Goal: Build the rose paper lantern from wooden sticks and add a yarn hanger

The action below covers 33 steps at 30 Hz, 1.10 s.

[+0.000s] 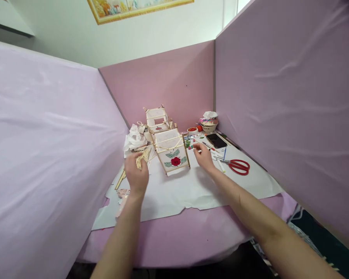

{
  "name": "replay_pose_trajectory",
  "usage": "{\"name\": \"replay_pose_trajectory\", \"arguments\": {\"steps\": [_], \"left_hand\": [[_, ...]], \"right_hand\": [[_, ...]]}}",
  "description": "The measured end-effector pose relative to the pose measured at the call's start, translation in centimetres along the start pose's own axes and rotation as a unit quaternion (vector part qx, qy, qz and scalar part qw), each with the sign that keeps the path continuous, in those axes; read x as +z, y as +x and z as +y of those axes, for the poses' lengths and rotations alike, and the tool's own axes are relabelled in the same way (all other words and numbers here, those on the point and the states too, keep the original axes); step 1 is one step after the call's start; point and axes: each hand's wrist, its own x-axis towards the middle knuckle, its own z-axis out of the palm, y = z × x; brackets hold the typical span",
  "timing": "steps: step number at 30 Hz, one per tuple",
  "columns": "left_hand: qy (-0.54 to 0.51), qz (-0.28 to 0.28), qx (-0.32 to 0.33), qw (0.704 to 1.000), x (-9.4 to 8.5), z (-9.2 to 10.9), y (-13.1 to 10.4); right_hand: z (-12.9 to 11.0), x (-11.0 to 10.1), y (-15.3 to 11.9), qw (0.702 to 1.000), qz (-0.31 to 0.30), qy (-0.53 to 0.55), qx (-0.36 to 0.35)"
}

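A small lantern-like frame [174,158] of thin wooden sticks with white panels stands tilted in the middle of the table. Its front panel bears a red flower [176,161] with green patterned leaves. To its left is my left hand [136,174], fingers curled and closed; whatever they hold is hidden. A thin pale stick [147,147] runs from near those fingers across the frame's top. On the right side, my right hand [203,155] is closed with fingertips pinched, close to small green and red pieces [189,144]. I cannot make out what is in the pinch.
Behind stands a second stick frame [156,113]. Bundled sticks [122,180] and crumpled white tissue [133,138] lie left. Red-handled scissors [239,167], a phone [216,140], pens [221,165] and a bowl [209,127] are right. Fabric-covered partitions [157,85] enclose the table.
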Motion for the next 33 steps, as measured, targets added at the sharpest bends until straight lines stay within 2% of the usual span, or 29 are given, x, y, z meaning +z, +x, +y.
{"name": "replay_pose_trajectory", "arguments": {"steps": [2, 4, 6, 9, 12, 16, 21, 27, 33], "left_hand": [[0.013, -0.014, 0.054, 0.998, -0.7, -0.2, 3.8], [0.015, -0.067, 0.088, 0.994, -0.6, -1.1, 7.2], [0.011, -0.146, 0.095, 0.985, 0.1, -2.4, 9.9], [0.004, -0.254, 0.066, 0.965, 1.9, -4.6, 12.2], [-0.001, -0.330, 0.048, 0.943, 3.7, -6.1, 12.8], [0.000, -0.393, 0.047, 0.918, 5.1, -6.5, 12.6], [-0.014, -0.412, 0.036, 0.910, 5.4, -6.0, 12.4], [0.041, -0.441, 0.065, 0.894, 5.6, -6.2, 12.3], [0.046, -0.444, 0.056, 0.893, 6.0, -6.4, 12.3]], "right_hand": [[-1.1, -0.2, 2.9, 0.999, 0.001, 0.049, -0.006], [-2.1, -0.2, 5.7, 0.995, -0.016, 0.094, 0.009], [-2.8, 0.2, 8.0, 0.990, -0.054, 0.124, 0.034], [-3.3, 0.9, 10.1, 0.983, -0.121, 0.126, 0.052], [-3.1, 1.7, 11.0, 0.979, -0.163, 0.110, 0.062], [-2.3, 2.6, 10.9, 0.968, -0.188, 0.124, 0.109], [-1.2, 3.6, 10.1, 0.955, -0.198, 0.154, 0.157], [-0.3, 5.0, 9.7, 0.956, -0.175, 0.188, 0.143], [-0.2, 4.3, 10.2, 0.954, -0.172, 0.189, 0.157]]}}
